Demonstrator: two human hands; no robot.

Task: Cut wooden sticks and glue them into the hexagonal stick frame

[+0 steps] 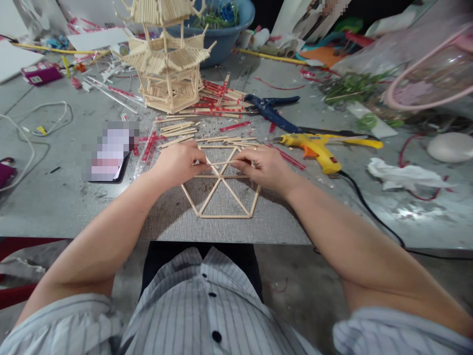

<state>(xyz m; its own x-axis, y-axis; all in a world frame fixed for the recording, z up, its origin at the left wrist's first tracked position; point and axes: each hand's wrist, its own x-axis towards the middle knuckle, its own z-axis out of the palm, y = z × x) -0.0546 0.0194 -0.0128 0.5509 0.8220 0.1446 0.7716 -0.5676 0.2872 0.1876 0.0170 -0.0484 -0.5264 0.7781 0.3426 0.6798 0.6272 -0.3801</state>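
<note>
Hexagonal frame (225, 216) spoked; thin stick (221, 162) seemingly unfixed.
Your left hand (181, 163) and right hand (266, 167) pinch it, toward twelve o'clock from the hub (220, 176).

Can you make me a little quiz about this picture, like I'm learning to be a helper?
1. What is held between the fingertips of the left hand and the right hand?
2. True or false: from the person's side, the phone lies to the right of the six-sided stick frame.
3. What colour is the trigger on the yellow glue gun: (a) blue, (b) orange or (c) green?

Key
1. A thin stick.
2. False; the phone lies to the left of the frame.
3. (b) orange.
</note>
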